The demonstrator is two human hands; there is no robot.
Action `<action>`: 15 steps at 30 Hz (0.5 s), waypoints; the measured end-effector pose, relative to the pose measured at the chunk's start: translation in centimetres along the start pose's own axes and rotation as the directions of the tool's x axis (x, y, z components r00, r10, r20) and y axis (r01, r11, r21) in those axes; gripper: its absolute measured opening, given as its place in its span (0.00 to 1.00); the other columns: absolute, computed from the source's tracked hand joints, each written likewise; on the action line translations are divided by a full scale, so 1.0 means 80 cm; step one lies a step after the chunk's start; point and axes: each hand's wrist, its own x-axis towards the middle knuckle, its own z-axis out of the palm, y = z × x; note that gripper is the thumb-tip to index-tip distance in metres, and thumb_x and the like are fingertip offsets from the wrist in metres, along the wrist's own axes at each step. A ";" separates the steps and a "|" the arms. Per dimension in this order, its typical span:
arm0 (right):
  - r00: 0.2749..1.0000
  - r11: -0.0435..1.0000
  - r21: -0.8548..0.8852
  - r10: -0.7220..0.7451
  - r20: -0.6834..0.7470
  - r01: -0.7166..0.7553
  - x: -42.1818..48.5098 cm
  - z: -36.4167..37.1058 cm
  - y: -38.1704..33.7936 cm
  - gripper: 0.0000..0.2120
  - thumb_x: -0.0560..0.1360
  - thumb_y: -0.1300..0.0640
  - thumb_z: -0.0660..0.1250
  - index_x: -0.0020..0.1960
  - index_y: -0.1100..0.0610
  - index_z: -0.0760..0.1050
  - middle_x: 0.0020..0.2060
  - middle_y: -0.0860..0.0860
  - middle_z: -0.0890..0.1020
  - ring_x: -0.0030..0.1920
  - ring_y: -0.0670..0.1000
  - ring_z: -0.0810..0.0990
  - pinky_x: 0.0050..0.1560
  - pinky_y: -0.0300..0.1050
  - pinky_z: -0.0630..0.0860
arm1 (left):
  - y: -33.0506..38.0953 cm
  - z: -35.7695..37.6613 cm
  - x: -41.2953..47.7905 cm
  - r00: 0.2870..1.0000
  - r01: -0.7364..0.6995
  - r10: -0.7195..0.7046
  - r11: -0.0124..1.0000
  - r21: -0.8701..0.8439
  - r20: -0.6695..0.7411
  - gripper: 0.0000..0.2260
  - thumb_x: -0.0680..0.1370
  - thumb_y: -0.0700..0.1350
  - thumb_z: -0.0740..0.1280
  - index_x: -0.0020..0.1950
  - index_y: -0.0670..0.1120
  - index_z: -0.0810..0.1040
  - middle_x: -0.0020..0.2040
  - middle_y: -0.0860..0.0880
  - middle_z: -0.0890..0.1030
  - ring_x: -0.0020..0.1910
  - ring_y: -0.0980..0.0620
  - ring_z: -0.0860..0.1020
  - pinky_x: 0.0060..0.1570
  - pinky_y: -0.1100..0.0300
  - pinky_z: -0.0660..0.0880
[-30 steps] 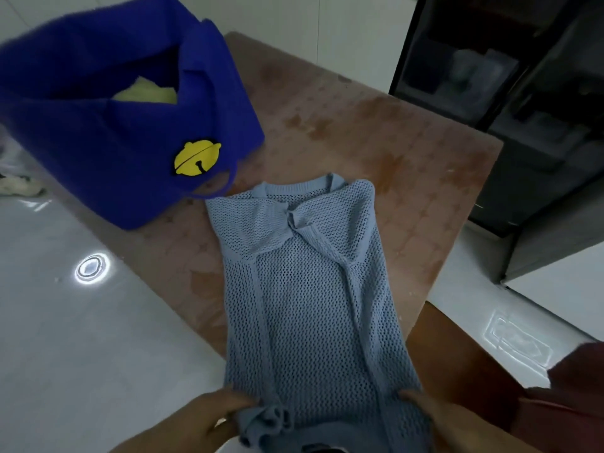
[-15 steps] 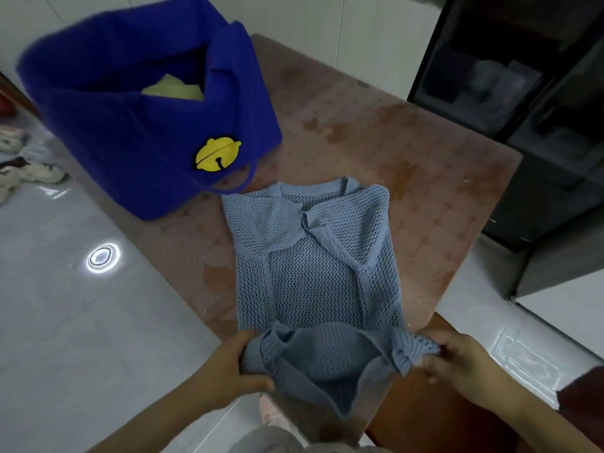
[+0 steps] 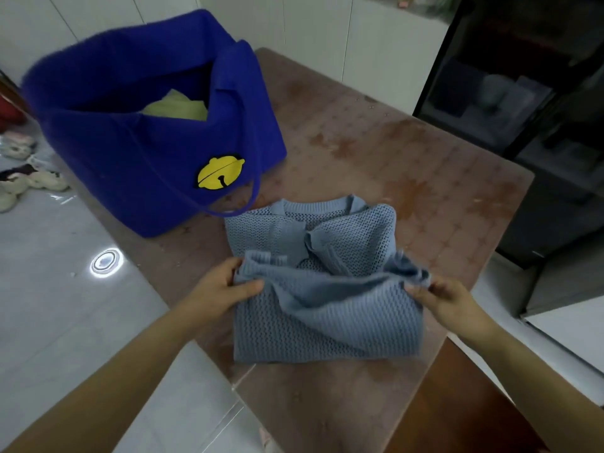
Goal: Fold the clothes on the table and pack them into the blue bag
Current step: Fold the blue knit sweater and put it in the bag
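Two hands are seen at the near part of a light blue knit sweater [image 3: 327, 318], which is laid on a reddish-brown table [image 3: 408, 165]. The left corner of the ribbed hem is pinched by the left hand [image 3: 225, 289], with the thumb on top and the fingers tucked under. The right corner of the hem is pinched by the right hand [image 3: 447, 295] between thumb and fingertips. That corner is blurred. The hem is held a little above the middle of the sweater, so the lower half is doubled over the upper half. The collar is pointed away from the person, and the sleeves are folded in across the chest.

A blue bag [image 3: 130, 152] is stood on the far left part of the table, just beyond the sweater. Its mouth is left open, and a yellow-green cloth [image 3: 176, 107] is seen inside. A yellow bell patch [image 3: 219, 173] is fixed to its near side. A thin blue handle loop [image 3: 253, 197] is hung down just beside the collar; it cannot be told if they touch.

Pale slippers [image 3: 19, 188] are scattered on the shiny white floor [image 3: 65, 322] at the left. A dark cabinet [image 3: 523, 109] is stood at the right.
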 end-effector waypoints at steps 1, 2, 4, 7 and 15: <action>0.995 0.994 0.051 0.095 -0.041 -0.092 0.018 0.001 0.003 0.05 0.75 0.61 0.66 0.43 0.54 0.78 0.32 0.37 0.83 0.36 0.35 0.80 0.37 0.29 0.74 | 0.003 -0.005 0.017 1.000 0.009 -0.009 1.000 -0.018 -0.012 0.23 0.66 0.51 0.75 0.57 0.45 0.75 0.53 0.45 0.81 0.52 0.48 0.80 0.51 0.53 0.78; 0.987 0.985 0.100 0.146 -0.061 -0.139 0.036 0.004 0.005 0.03 0.76 0.59 0.66 0.45 0.55 0.78 0.35 0.39 0.83 0.38 0.37 0.81 0.38 0.31 0.74 | 0.006 -0.007 0.034 0.999 0.027 -0.027 0.999 -0.033 -0.021 0.24 0.66 0.52 0.73 0.58 0.43 0.75 0.53 0.44 0.81 0.51 0.46 0.80 0.50 0.51 0.78; 0.980 0.981 0.110 0.174 -0.097 -0.163 0.074 0.010 0.005 0.05 0.77 0.55 0.65 0.49 0.54 0.77 0.41 0.43 0.83 0.43 0.44 0.82 0.39 0.35 0.75 | 0.012 -0.010 0.065 0.996 0.060 -0.069 0.991 -0.123 -0.064 0.17 0.71 0.48 0.71 0.56 0.40 0.76 0.49 0.43 0.82 0.46 0.46 0.81 0.43 0.53 0.78; 0.974 0.982 0.098 0.175 -0.145 -0.162 0.135 0.014 -0.003 0.06 0.78 0.53 0.63 0.50 0.54 0.76 0.44 0.47 0.82 0.42 0.45 0.80 0.39 0.37 0.75 | 0.024 -0.016 0.110 0.976 0.068 -0.122 0.959 -0.277 -0.180 0.02 0.77 0.39 0.65 0.48 0.43 0.77 0.41 0.47 0.83 0.39 0.50 0.81 0.40 0.57 0.79; 0.952 0.889 -0.348 0.248 -0.179 -0.297 0.208 0.037 0.029 0.21 0.78 0.47 0.63 0.67 0.57 0.70 0.61 0.56 0.77 0.60 0.58 0.76 0.58 0.49 0.72 | -0.017 -0.022 0.164 0.883 -0.004 0.252 0.848 0.529 -0.396 0.13 0.76 0.41 0.68 0.59 0.39 0.74 0.55 0.47 0.75 0.54 0.54 0.71 0.56 0.60 0.65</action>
